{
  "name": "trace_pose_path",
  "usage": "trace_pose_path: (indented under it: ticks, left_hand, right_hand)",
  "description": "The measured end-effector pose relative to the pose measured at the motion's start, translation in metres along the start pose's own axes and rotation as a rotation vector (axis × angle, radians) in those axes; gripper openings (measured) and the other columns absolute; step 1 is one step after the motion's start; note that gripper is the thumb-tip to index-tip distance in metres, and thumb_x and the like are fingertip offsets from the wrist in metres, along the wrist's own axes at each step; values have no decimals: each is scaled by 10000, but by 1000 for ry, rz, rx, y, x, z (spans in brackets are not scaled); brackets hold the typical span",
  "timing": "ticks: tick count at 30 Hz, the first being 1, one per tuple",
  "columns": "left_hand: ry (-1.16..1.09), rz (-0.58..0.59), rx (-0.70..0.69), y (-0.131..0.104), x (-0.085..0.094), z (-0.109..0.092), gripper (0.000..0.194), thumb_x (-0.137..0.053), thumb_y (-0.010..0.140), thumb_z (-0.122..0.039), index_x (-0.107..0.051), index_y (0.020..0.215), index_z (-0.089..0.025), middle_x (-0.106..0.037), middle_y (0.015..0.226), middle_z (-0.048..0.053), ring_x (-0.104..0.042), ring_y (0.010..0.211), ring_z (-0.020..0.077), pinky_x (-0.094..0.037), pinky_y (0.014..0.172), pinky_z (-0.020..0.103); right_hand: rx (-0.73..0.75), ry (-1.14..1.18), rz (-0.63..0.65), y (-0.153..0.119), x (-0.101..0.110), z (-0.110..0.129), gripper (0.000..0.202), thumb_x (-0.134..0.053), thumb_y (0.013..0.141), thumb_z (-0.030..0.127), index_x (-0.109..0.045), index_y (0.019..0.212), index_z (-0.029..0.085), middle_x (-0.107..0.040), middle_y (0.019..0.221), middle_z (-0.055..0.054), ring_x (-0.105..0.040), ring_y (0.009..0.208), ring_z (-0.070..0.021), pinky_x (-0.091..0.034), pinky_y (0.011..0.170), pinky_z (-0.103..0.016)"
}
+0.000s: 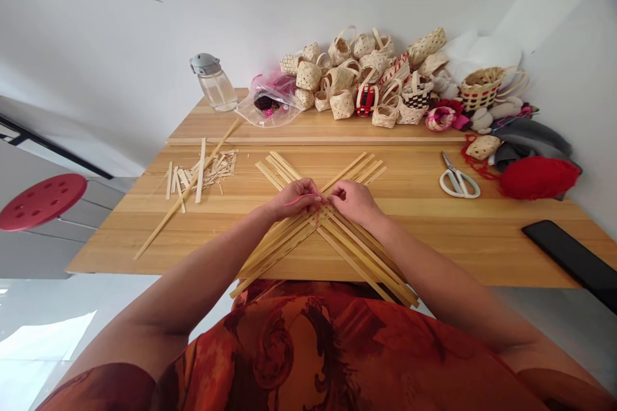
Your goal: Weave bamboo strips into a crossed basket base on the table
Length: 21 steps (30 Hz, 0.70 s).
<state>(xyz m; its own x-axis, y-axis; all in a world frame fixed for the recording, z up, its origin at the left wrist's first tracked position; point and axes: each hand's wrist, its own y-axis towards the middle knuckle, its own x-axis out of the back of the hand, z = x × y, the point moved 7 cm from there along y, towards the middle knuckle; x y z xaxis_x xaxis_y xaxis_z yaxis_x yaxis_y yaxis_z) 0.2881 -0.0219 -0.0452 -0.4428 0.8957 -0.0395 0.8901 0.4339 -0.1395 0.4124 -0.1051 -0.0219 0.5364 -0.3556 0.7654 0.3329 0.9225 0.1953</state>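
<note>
Flat pale strips (354, 250) lie crossed in an X on the table, woven together at the middle. Over that woven centre, my left hand (299, 198) is closed in a pinch on a thin red-pink yarn (294, 201), whose end sticks out to the left. Close beside it, my right hand (354, 200) is also pinched, its fingertips at the yarn where it crosses the weave. A bit of the same yarn shows on the strips just below my fingers. Exactly what sits between the right fingertips is too small to make out.
Small woven baskets (342, 80) are heaped along the wall. White-handled scissors (457, 180), a red yarn ball (540, 178) and a black phone (569, 257) lie to the right. Strip offcuts (219, 169), a long strip (166, 225), a bottle (216, 87) and a plastic bag (270, 106) are left.
</note>
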Motion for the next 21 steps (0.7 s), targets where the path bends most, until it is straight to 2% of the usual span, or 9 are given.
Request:
trace_pose_path:
  ticks: [7, 14, 18, 21]
  left_hand:
    - [101, -59, 59, 3, 0, 6, 323, -815, 722, -339, -559, 793, -156, -663, 635, 2, -573, 508, 85, -472, 483, 198]
    - [117, -181, 79, 5, 1, 11, 372, -802, 725, -277, -467, 872, -206, -676, 621, -22, -578, 477, 107, -472, 484, 224]
    - [134, -183, 39, 7, -1, 16, 348, -765, 755, -296, -445, 863, -216, -665, 612, -27, -562, 472, 103, -408, 460, 201]
    - [137, -198, 29, 7, -1, 18, 330, -731, 773, -303, -429, 877, -221, -666, 622, -30, -573, 486, 106, -404, 476, 202]
  right_hand:
    - [-27, -24, 6, 0, -1, -3, 76, -633, 778, 161, -638, 711, 196, -692, 738, -8, -574, 669, -142, -396, 644, -251]
    - [91, 71, -9, -10, 3, 11, 69, -633, 796, 204, -629, 727, 202, -681, 733, 9, -583, 657, -129, -414, 642, -242]
    - [-29, 260, -17, -12, 2, 4, 8, -642, 767, 201, -634, 767, 205, -696, 749, 10, -620, 657, -132, -470, 650, -242]
    - [-103, 398, 5, -11, -2, -1, 59, -669, 748, 239, -629, 760, 198, -690, 740, 5, -634, 659, -141, -497, 638, -249]
